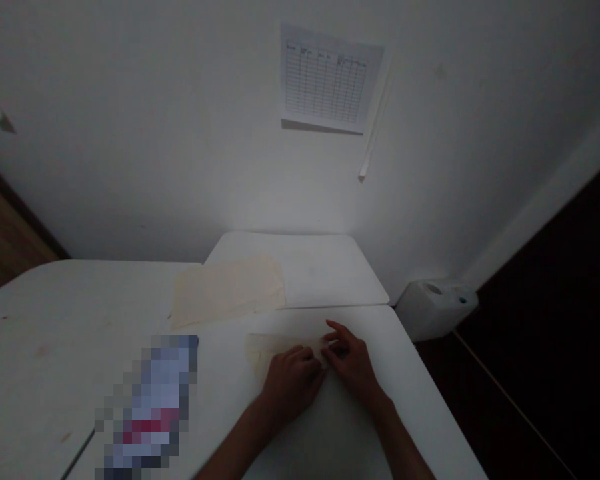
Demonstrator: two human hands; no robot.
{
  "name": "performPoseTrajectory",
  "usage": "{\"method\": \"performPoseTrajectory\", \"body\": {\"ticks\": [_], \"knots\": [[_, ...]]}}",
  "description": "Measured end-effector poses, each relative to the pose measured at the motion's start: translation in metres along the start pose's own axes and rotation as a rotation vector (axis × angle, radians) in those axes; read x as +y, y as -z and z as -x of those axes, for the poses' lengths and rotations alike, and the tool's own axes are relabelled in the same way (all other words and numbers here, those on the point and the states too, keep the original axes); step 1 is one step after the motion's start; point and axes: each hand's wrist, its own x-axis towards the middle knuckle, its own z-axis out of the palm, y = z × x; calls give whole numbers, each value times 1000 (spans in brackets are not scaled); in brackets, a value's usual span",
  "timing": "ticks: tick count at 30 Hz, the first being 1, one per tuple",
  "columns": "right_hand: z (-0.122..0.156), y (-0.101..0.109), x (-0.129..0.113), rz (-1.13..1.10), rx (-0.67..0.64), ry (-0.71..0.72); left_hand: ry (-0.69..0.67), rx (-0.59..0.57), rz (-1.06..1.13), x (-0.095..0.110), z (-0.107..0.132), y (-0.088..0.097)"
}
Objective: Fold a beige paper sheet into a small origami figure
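A small cream sheet (pixel 267 347), thin like paper or dough, lies on the white table (pixel 360 427) near its right side. My left hand (pixel 291 381) rests on the sheet with fingers curled and pressed on its right part. My right hand (pixel 349 359) meets it from the right, fingers bent, fingertips pinching the sheet's right edge. The two hands touch over the sheet. Dim light hides whether the sheet is folded.
A larger stack of cream sheets (pixel 227 290) lies farther back. A blurred-out packet (pixel 150 407) sits at the near left. A second white table (pixel 300 267) stands against the wall. A white bin (pixel 435 307) sits on the floor right; a chart (pixel 327 80) hangs above.
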Motion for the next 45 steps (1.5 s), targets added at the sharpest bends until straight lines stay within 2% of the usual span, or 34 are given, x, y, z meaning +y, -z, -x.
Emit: {"method": "performPoseTrajectory", "body": {"ticks": [5,9,12,17,24,33,37,40,45], "knots": [[-1,1,2,37,73,37,105,34,140,-1,-2,0],[0,3,-1,163,189,112,157,46,173,-3,-3,-2],[6,5,-5,263,221,181,190,47,188,-3,-3,-3],[24,6,-10,400,119,267,222,64,188,-2,-4,-4],[33,1,-16,719,-69,225,255,74,168,-2,-4,-5],[32,-3,-26,836,-92,157,260,107,234,-4,-2,-4],[30,-5,-28,844,-72,139,199,97,285,-7,1,-1],[29,-5,-28,834,-62,155,111,52,217,-8,6,1],[28,-7,-25,835,-31,174,-63,65,147,-14,16,2]]}}
